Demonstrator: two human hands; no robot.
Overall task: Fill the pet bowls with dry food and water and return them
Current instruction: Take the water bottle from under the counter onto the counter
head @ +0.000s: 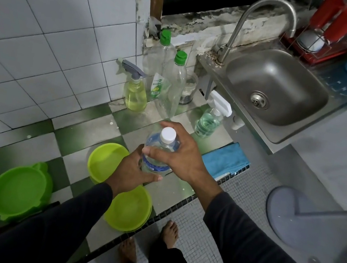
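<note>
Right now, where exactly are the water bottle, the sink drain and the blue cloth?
water bottle (168, 134), head view, on its white cap.
sink drain (259, 100), head view, on the metal strainer in the basin floor.
blue cloth (225, 159), head view, on the middle of its folded top.

home kitchen | steel sink (276, 88) | dish rack (325, 39) | tiled wall (47, 30)

Lime-green bowls (106, 161) sit on a green-and-white checkered counter (90, 126) beside a white-capped bottle (160, 149).
</note>
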